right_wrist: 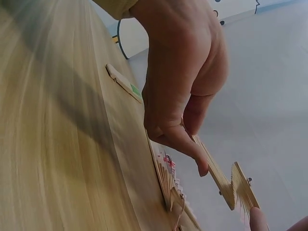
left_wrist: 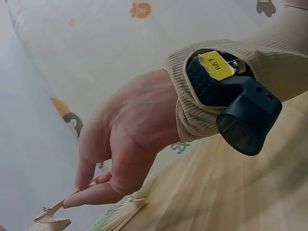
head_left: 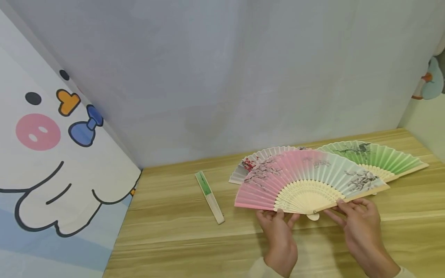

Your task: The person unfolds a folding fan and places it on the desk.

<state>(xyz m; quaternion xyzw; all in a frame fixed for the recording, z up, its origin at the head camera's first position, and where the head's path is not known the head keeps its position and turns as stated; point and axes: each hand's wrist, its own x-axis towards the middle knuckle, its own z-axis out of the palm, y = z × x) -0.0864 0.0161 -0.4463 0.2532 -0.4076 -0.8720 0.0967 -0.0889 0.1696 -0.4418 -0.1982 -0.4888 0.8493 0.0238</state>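
Both hands hold a spread pink and pale blue folding fan (head_left: 309, 189), painted with blossom branches, by its lower edge. The left hand (head_left: 279, 239) pinches the pink side's end stick, thumb in front. On the other side the right hand (head_left: 363, 227) pinches the pale side's wooden end stick, thumb on top. Between them the fan's pivot points toward the person. In the left wrist view the right hand (left_wrist: 130, 134) grips the wooden sticks (left_wrist: 53, 219); the right wrist view shows the left hand (right_wrist: 183, 82) with fingers at the fan's sticks (right_wrist: 221, 178), bent in a zigzag.
Behind the held fan, a spread green fan (head_left: 393, 158) lies at the right and a grey-white fan with red blossoms (head_left: 240, 173) is partly covered. A closed green fan (head_left: 210, 197) lies to the left on the wood-grain table (head_left: 167, 231). A pale curtain (head_left: 222, 77) hangs behind.
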